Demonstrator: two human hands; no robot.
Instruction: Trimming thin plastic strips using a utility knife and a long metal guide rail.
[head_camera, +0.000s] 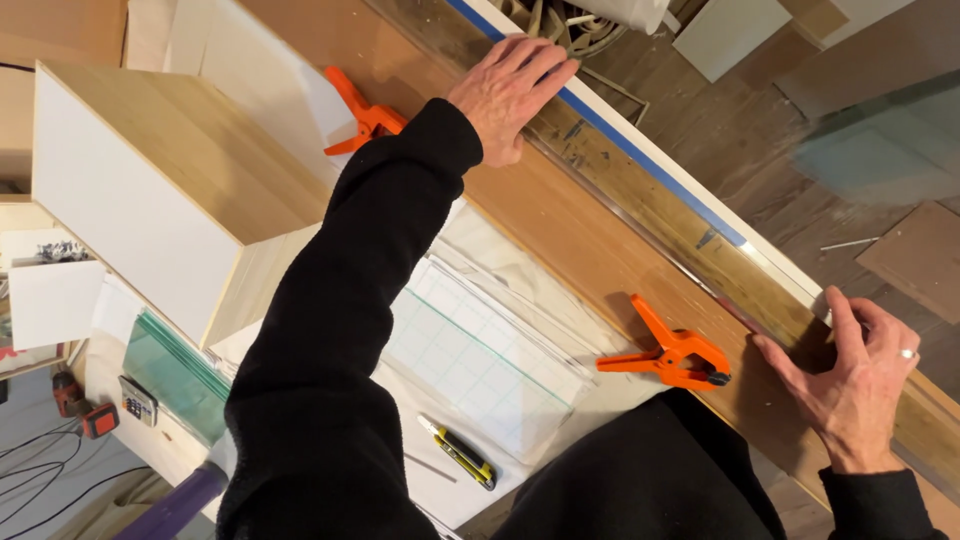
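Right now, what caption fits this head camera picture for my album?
Left hand and right hand press a long wooden strip flat along a board held by two orange clamps.

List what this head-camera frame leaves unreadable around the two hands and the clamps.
- Far orange clamp, head view: its jaws sit behind the left sleeve.
- Long wooden strip: both ends hidden, under the left hand and right hand.
- Near orange clamp: its grip point is too small to tell.
- Utility knife: blade state too small.
- White box: contents unseen.
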